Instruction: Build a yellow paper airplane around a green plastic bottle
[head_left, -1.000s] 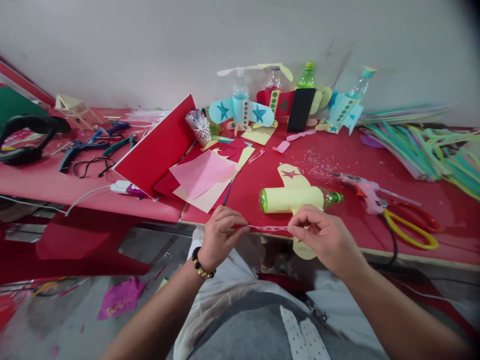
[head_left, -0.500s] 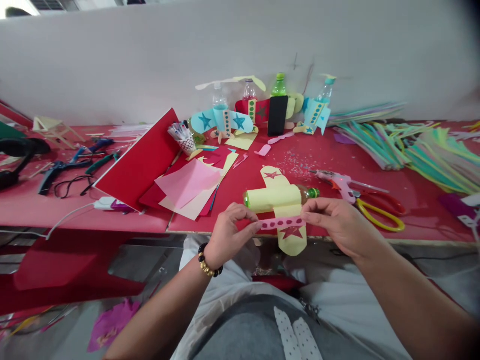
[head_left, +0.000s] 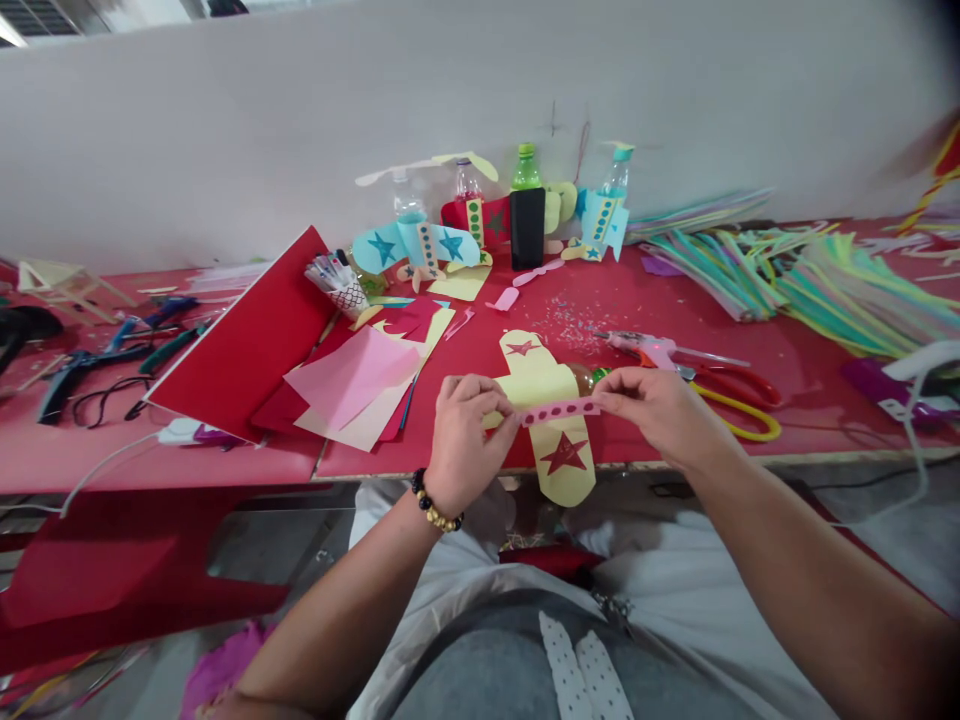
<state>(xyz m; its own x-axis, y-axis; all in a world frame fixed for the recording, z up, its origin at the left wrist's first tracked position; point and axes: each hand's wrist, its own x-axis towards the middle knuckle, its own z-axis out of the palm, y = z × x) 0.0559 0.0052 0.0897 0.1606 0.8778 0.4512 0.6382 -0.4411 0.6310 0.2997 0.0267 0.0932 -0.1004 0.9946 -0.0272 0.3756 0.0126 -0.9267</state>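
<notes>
Well, the pink strip (head_left: 560,410) is stretched between my two hands, over the edge of the table (head_left: 660,300), its row of dark dots facing up. My left hand (head_left: 476,440) pinches one end between thumb and fingers, and my right hand (head_left: 660,410) clamps the other end the same way. Beneath it lies the yellow-wrapped bottle (head_left: 536,385), on its side; from this angle I can't tell whether the strip touches that paper or hovers just above it.

As I judge it, much is done: the bottle has its yellow wrap, both wings stick out across it, each wears a dark red star, and the strip's dots are already filled in. What seems left is the strip itself, which looks loose, held by nothing but my fingertips.

Just beyond my right hand rest the glue gun (head_left: 652,350) and the scissors (head_left: 739,425). Farther back lie the pink cutouts (head_left: 506,298), loose on the tabletop, and along the wall stand the blue bottle plane (head_left: 411,245) and the red bottle plane (head_left: 495,222), each with a dotted strip down its front. To my left is the pink paper (head_left: 367,375), near the pen cup (head_left: 349,298).
</notes>
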